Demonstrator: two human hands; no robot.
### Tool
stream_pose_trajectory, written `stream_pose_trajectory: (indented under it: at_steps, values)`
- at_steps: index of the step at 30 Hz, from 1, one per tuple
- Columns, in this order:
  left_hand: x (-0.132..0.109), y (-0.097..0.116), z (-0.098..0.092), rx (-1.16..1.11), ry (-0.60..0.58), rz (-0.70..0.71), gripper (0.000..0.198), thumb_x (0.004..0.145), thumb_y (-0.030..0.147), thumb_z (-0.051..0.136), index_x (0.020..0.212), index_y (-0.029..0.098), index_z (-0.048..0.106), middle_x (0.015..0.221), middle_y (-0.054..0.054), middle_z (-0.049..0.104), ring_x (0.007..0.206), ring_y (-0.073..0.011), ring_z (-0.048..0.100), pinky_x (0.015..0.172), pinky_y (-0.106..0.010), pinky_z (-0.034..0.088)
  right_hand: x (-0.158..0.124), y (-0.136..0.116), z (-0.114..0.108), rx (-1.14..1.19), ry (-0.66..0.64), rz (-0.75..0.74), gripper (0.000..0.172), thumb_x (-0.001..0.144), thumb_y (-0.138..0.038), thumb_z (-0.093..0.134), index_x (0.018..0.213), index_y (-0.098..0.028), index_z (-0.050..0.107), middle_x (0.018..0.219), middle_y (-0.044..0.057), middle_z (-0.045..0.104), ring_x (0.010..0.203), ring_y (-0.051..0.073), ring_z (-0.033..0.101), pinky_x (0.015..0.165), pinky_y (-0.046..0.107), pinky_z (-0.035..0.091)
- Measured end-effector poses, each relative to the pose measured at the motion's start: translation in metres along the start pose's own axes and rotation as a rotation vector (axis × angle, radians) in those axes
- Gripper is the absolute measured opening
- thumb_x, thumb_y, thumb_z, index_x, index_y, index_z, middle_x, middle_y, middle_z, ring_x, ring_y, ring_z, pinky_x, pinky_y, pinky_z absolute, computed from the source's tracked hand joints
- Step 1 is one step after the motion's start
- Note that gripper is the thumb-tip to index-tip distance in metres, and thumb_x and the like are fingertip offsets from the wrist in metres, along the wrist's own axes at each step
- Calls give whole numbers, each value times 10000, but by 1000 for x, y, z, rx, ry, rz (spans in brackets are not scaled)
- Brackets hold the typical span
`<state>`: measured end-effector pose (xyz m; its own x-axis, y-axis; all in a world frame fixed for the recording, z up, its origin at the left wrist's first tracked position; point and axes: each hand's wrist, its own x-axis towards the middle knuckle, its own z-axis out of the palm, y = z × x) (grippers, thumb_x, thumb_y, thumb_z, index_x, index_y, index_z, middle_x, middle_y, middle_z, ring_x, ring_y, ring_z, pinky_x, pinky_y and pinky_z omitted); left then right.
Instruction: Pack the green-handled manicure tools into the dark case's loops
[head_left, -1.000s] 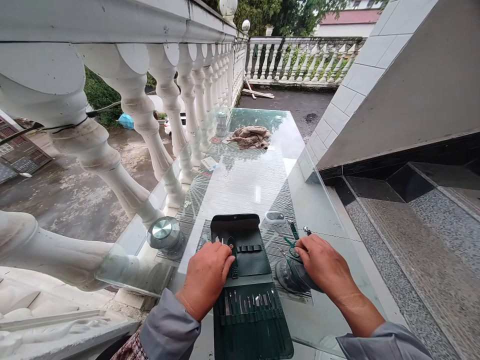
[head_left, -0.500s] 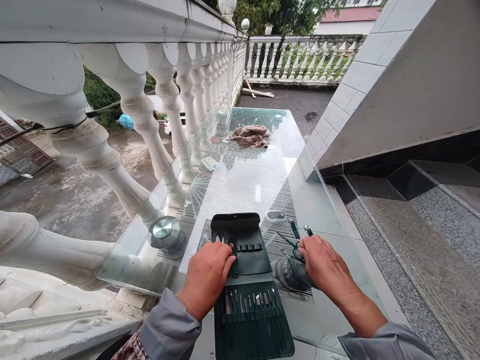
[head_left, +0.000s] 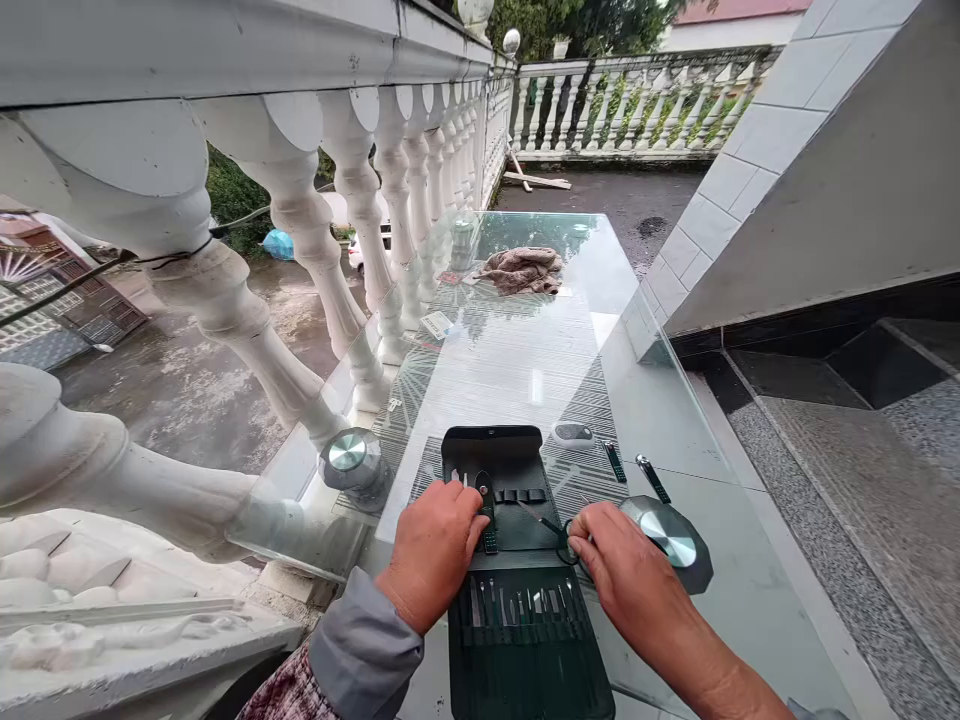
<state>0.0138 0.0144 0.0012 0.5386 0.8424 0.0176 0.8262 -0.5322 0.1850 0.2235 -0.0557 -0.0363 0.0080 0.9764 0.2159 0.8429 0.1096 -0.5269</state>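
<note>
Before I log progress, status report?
Left fingers on open case. Right fingers holding scissors at its right side. Nearby: two clippers, not between scissors and case.

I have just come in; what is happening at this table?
The person's right hand holds small metal scissors with dark handles over the upper half of an open, dark green folding case. The left hand is on the left side of that half. Slim metal tools sit in a row in the lower half. Two dark green nail clippers lie right of the case, on the clear glass table.
</note>
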Motion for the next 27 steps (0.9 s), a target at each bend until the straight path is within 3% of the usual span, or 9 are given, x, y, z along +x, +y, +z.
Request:
stream_pose_trajectory:
  at_steps: [5,10,13,21,27]
  values:
    - [0,1,-2,-5,-55,-14,62,876,253,577,911,205,596,887,-19,622,872,-196,570,732,-293,450,-4,1,8,-65,-4,-20,178,887,-201,407,717,-215,457,725,26,510,659,167,486,599,301,394]
    - [0,1,-4,5,-103,-26,78,875,269,583,921,207,590,890,-24,619,888,-199,574,745,-295,453,-6,1,-1,18,-93,-20,41,841,-197,509,861,-221,535,849,37,568,782,183,547,673,313,451]
    - [0,2,-5,14,-139,-35,85,879,280,575,920,207,586,904,-27,619,901,-205,577,746,-301,456,-6,1,-7,49,-164,-19,134,790,-161,565,901,-235,554,895,30,579,810,180,559,687,308,463]
    - [1,2,-7,15,-193,-34,109,885,301,561,919,199,579,943,-30,621,930,-219,574,767,-322,467,-5,1,-7,70,-231,-71,105,816,-124,534,784,-224,527,805,7,558,760,161,533,663,291,429]
    - [1,1,-7,8,-202,-33,114,883,304,565,928,199,575,946,-29,621,934,-217,572,767,-317,469,-4,-8,-12,183,-286,-93,182,847,-141,499,683,-212,465,719,-14,529,675,126,506,598,250,397]
